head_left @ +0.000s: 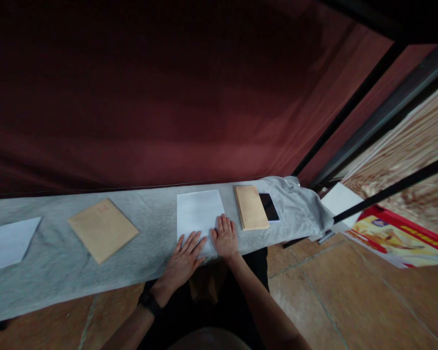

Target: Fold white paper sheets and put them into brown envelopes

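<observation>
A white sheet of paper (199, 211) lies on the grey cloth of the table in front of me. My left hand (184, 255) rests flat on its lower left part, fingers stretched out. On its lower right edge lies my right hand (225, 237), also flat with the fingers extended. Just right of the paper is a stack of brown envelopes (251, 208), partly covering a dark-screened phone or tablet (269, 206). Further left, a brown envelope (104, 229) lies turned at an angle.
More white paper (9, 243) lies at the far left of the cloth-covered table (58, 279). A dark red curtain (160, 107) hangs behind it. Black frame bars (350, 107) rise at the right, near a red and yellow box (401, 238) and a white board (345, 204).
</observation>
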Demonstrator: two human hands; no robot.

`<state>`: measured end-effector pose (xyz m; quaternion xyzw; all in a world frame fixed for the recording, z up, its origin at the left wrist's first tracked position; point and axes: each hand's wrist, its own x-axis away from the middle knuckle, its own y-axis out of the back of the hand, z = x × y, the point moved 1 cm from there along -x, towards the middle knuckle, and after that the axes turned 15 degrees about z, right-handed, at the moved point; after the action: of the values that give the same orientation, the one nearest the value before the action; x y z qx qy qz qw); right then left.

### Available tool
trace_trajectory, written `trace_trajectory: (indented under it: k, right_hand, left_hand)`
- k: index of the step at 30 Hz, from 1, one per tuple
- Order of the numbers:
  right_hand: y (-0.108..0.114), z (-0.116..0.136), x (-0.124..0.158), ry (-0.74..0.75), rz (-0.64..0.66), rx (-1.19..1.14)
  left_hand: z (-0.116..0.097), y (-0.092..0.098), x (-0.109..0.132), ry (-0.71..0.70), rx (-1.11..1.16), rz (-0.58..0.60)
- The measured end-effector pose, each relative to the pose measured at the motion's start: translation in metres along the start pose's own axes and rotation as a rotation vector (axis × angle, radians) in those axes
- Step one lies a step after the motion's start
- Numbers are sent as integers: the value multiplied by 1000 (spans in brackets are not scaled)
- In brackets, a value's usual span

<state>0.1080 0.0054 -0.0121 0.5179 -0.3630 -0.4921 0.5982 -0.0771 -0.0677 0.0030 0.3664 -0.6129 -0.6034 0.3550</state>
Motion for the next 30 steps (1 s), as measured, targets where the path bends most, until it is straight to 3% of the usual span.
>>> trace_trajectory:
  k: [12, 22, 25, 30]
  right_hand:
    - [14, -4, -12, -70, 41, -61]
    - [7, 16, -5, 92, 100, -42]
    - [5, 17, 0, 89, 108, -36]
    - [4, 15, 3, 109, 130, -8]
  left_hand:
    - [4, 14, -8, -24, 44, 121]
    - [9, 6, -9, 37, 102, 121]
    - [0, 1, -11, 121, 132, 100]
    - [-28, -6, -34, 239, 156, 2]
